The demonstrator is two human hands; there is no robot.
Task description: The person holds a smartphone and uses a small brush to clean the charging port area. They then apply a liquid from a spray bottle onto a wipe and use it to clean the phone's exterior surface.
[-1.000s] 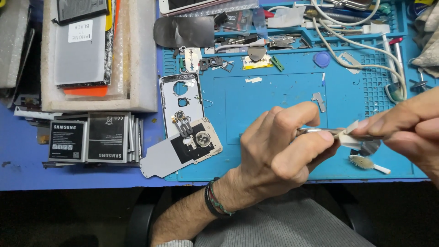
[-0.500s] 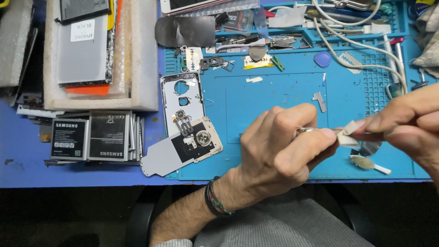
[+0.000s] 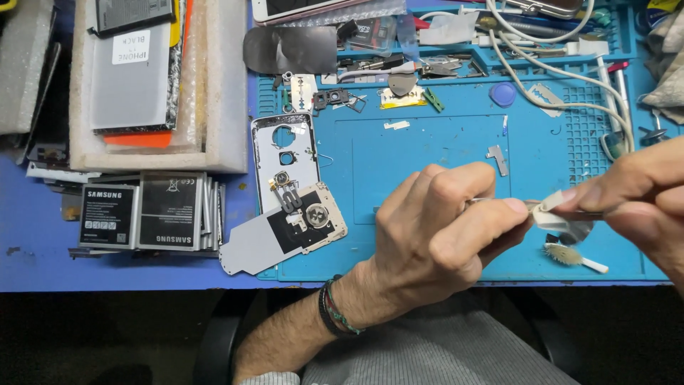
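Grey fabric is lying nearest, under the left hand (image 3: 434, 235) pinching thin metal tweezers (image 3: 499, 202). Right hand (image 3: 634, 196) is gripping a small pale part (image 3: 552, 214) above the blue mat (image 3: 427, 150). Beyond, a phone frame (image 3: 283, 153) is lying flat.

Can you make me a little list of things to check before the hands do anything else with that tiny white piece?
1. Left hand grips the thin metal tool: ok.
2. Right hand pinches the small white piece: ok.
3. Tool tip meets the piece: cannot tell, fingers hide it.
4. Piece held above the blue mat: ok.
5. Small brush lies close by: ok.
6. Opened phone frame is apart from the hands: ok.
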